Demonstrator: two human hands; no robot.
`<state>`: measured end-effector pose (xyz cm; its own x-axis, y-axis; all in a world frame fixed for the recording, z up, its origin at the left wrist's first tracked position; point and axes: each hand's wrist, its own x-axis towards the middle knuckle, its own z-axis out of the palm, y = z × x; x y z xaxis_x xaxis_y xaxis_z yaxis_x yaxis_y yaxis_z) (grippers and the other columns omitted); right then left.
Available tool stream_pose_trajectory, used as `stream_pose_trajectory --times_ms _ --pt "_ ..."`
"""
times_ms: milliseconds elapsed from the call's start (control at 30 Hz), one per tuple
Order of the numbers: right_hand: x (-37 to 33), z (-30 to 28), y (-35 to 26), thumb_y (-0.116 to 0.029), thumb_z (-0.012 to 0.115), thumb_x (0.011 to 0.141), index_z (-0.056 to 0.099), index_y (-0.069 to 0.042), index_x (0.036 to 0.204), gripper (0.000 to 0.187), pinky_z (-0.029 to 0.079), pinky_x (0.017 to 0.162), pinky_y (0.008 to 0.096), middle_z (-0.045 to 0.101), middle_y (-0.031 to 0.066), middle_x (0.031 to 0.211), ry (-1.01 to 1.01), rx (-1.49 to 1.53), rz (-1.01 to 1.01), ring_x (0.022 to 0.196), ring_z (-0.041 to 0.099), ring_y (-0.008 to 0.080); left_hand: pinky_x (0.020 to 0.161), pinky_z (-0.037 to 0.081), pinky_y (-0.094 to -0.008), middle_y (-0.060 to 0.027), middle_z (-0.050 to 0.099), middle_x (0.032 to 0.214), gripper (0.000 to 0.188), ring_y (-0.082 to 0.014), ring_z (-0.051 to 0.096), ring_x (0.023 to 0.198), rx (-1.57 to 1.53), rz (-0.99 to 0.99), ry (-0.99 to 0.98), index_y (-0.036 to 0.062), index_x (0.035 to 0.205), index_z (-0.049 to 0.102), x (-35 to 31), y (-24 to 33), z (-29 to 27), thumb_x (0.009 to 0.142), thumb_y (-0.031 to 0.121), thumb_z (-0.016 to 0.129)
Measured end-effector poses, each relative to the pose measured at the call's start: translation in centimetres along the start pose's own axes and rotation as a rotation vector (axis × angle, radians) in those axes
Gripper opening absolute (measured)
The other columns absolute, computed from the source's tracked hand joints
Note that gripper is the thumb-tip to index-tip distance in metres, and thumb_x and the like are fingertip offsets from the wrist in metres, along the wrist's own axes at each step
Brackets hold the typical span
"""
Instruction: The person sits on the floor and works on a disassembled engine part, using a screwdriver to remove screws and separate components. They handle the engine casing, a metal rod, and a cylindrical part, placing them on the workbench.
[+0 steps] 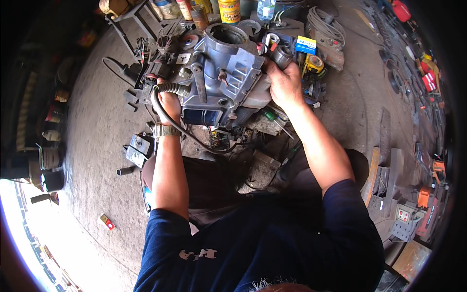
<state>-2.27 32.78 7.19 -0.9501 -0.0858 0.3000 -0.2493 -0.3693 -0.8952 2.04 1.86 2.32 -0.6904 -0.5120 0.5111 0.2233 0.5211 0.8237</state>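
A large blue-grey cast metal housing (216, 73) stands before me, with a round open bore on top, a lever on its near face and ribs at the right. My left hand (169, 103) grips its left side, the fingers partly hidden behind a spring-sleeved cable (171, 87). This dark cable loops down in front of the housing. My right hand (286, 86) is closed round the right side, beside a protruding metal cylinder (282, 56). What lies under the right fingers is hidden by the hand.
Behind the housing stand a yellow tub (229, 10) and a clear bottle (266, 9). A blue-and-yellow box (306, 45) and a yellow tape measure (314, 63) lie to the right. Between my knees are a green-handled screwdriver (270, 116) and loose parts. A coiled cable (327, 24) rests farther back.
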Motion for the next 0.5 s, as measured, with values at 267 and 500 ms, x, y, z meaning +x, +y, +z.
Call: stream_pose_trajectory --times_ms 267,500 --pt "1.0 2.8 -0.6 -0.023 0.082 0.09 0.072 -0.006 0.122 0.037 0.053 0.08 0.028 0.075 0.0016 0.101 -0.037 -0.101 -0.018 0.087 0.064 0.009 0.065 0.041 -0.0328 -0.0011 0.06 0.079 0.042 -0.014 0.05 0.07 -0.27 -0.244 0.086 0.0026 0.089 0.065 -1.1 -2.1 -0.8 0.11 0.033 0.044" --pt "1.3 4.6 -1.1 -0.02 0.083 0.087 0.073 -0.004 0.101 0.023 0.055 0.08 0.0297 0.076 0.0029 0.091 0.052 -0.266 -0.052 0.084 0.068 0.01 0.064 0.042 -0.0346 -0.005 0.061 0.073 0.045 -0.0158 0.052 0.067 -0.124 -0.334 0.122 0.0007 0.084 0.065 -3.3 -0.5 -2.4 0.109 0.033 0.047"
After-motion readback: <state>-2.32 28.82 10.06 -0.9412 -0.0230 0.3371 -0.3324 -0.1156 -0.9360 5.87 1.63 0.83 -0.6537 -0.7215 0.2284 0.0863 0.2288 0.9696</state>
